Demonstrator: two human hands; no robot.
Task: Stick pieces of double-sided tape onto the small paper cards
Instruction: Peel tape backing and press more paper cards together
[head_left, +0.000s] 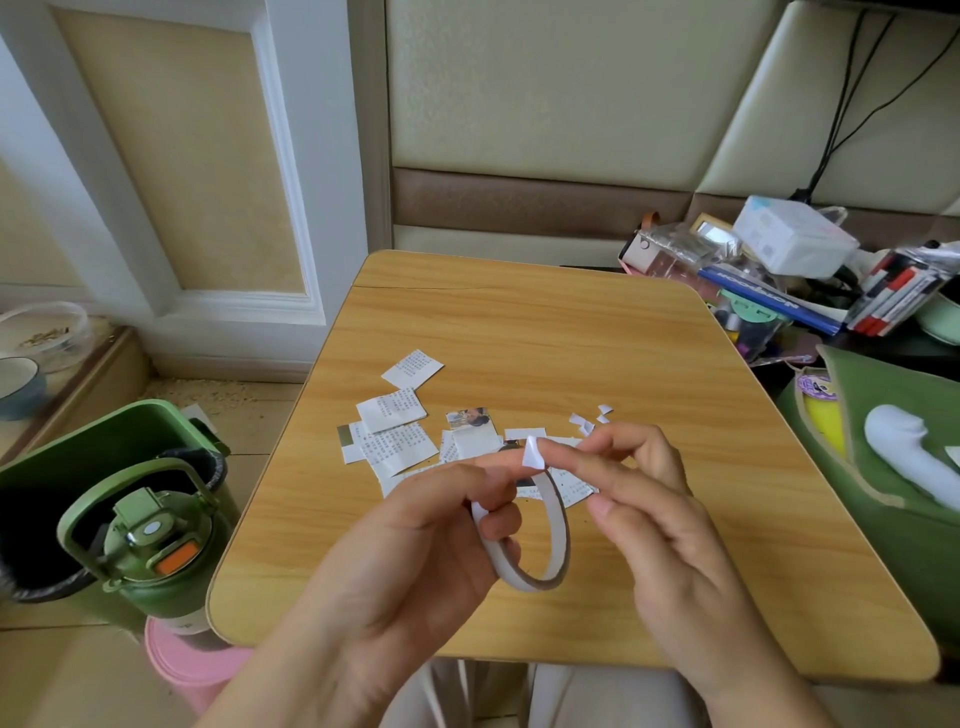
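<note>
My left hand (441, 525) grips a thin roll of white double-sided tape (545, 566) above the wooden table (519, 322). My right hand (639, 499) pinches the loose white end of the tape (533, 453) at the top of the roll. Behind my hands lie several small paper cards (392, 410) with printed text, one small photo card (469, 417) and a few white scraps (589, 422). Some cards are partly hidden by my fingers.
A green bin (78, 457) with a green bottle (156, 545) and a pink stool (182, 660) stand left of the table. Cluttered boxes and books (789, 270) sit at the right rear. A green pouch (893, 447) lies at the right.
</note>
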